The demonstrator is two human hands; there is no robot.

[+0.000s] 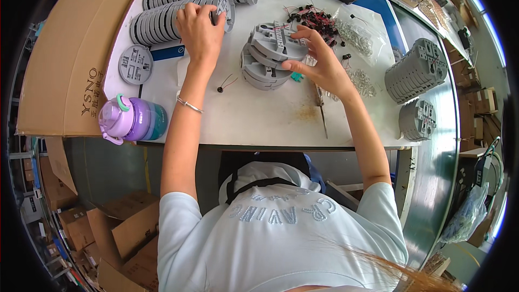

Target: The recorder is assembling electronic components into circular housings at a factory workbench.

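At the far left of the white table [254,121], the left hand [199,35] bends its fingers over the right end of the nearest row of grey discs [157,24]; whether it pinches one cannot be told. That row lies on its side, its long axis running left to right and rising slightly away from the person, its fitted end face turned right. The right hand [323,66] is spread, thumb and fingers apart around the right edge of a short pile of grey discs [270,57] near the table's middle; how firmly it grips cannot be told. The pile's axis stands upright, its slotted top face upward, the upper discs offset to the right. Left of the pile lies a small black part with wires [220,89]; beyond the right hand are a heap of similar parts [319,21] and a clear bag of metal pieces [359,38]. A single grey disc [135,65] lies flat near the purple bottle [132,119], beside a large carton [81,43]. At the right edge stands a taller stack of grey discs [415,71], leaning
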